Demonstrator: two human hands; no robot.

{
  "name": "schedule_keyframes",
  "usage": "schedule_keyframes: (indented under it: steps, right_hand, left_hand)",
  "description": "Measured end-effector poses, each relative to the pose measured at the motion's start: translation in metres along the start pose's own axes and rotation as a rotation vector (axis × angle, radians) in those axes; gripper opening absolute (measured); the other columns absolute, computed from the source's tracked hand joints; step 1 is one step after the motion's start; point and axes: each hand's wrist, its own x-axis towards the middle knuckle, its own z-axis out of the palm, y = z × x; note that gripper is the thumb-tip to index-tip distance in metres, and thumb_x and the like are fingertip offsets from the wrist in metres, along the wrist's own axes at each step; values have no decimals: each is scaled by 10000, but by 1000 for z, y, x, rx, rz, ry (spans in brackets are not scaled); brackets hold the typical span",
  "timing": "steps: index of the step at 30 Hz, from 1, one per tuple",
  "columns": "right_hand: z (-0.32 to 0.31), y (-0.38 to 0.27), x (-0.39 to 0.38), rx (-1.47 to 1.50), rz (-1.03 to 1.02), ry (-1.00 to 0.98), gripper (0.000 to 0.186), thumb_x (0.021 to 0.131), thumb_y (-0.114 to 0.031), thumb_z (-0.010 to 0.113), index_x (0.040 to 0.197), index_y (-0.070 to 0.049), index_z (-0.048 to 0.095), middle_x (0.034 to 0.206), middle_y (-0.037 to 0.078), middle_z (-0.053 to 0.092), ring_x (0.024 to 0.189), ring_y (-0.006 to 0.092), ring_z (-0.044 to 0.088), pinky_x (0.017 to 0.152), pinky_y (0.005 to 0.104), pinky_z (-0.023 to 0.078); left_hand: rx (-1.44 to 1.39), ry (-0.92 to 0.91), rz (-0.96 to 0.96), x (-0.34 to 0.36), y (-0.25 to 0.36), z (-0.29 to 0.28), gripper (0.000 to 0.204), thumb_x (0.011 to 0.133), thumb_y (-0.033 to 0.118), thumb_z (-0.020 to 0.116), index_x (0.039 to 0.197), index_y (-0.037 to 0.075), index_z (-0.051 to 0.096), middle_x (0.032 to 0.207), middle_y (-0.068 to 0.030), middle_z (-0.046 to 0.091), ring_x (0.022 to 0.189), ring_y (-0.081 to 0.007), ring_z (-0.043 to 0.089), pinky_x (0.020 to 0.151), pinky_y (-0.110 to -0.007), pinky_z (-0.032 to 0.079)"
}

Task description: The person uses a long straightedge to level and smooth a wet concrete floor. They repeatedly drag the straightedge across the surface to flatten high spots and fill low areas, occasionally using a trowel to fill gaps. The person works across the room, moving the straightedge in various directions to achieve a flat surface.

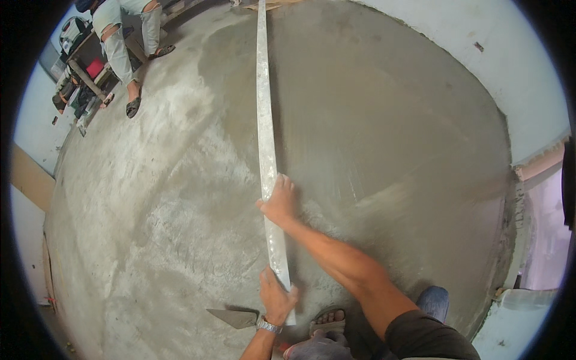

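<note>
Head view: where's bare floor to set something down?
Open: dry floor left of the straightedge, between trowel and the bystander's feet. Right side is wet screed. Crowded: both hands near the sandalled foot.

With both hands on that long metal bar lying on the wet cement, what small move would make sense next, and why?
Probably draw the long straightedge sideways toward the darker wet cement. The right hand and left hand both grip its near end, it lies flat on the floor, and lumpy mortar sits just right of it, not yet levelled.
</note>
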Motion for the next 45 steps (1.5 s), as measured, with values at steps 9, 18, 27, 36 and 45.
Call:
schedule_keyframes:
  steps: [9, 18, 27, 36, 45]
  right_hand:
    - [10, 14, -11, -83, 64, -133, 960, 746, -319, 771, 1438, 90, 246, 1410, 249, 339, 1300, 395, 343, 1105, 451, 315]
    - [-53, 67, -32, -39, 22, -217, 974, 829, -398, 716, 1517, -6, 148, 1496, 304, 276, 1392, 462, 266, 1142, 522, 244]
    - [-310, 220, -136, -405, 62, -159, 793, 896, -216, 657, 1513, -30, 195, 1529, 207, 298, 1387, 336, 354, 1145, 454, 292]
    - [-366, 284, -333, -294, 535, -307, 902, 826, -58, 715, 1536, -115, 161, 1484, 209, 369, 1075, 349, 611, 930, 434, 503]
    - [-357, 309, -363, -401, 149, -283, 937, 822, -26, 685, 1551, -137, 107, 1390, 245, 479, 1111, 371, 595, 945, 451, 475]
  left_hand:
    - [116, -37, -33, -14, -24, 20, 894, 714, 237, 718, 1418, -71, 260, 1255, -322, 422, 1104, -494, 470, 937, -525, 407]
    - [117, 2, 13, 81, 7, -1, 1075, 803, 526, 708, 1488, -78, 142, 1505, -329, 249, 1376, -467, 296, 1124, -518, 264]
    - [149, 62, 208, 165, -14, 1, 896, 826, 102, 675, 1550, 149, 149, 1462, -230, 404, 1223, -404, 501, 1028, -448, 431]
    - [331, 85, 237, 180, -30, -10, 872, 820, 283, 717, 1518, 137, 215, 1449, -230, 435, 1263, -420, 483, 1073, -465, 393]
    - [511, 214, 148, 182, -42, 5, 936, 830, 353, 713, 1551, 235, 128, 1183, -278, 616, 995, -465, 624, 814, -490, 533]
